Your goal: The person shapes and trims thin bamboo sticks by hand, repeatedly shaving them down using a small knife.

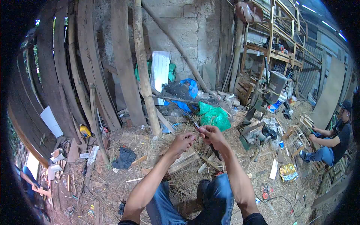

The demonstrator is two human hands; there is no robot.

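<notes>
Both hands are raised close together at the middle of the view, above the person's knees. My left hand (182,144) is closed in a pinch, and what its fingertips hold, if anything, is too small to make out. Beside it on the right, my right hand (210,135) is closed around a thin, pointed tool (196,125) whose tip points up and left. A dark, narrow object (215,153) shows just below the right hand; whether it belongs to the tool I cannot tell.
Another person (333,137) sits at the far right. A green plastic bag (214,117) lies ahead. Wood scraps, a black cloth (124,158), a yellow container (85,131) and a cable (290,200) litter the ground. A wooden pole (144,67) stands ahead on the left.
</notes>
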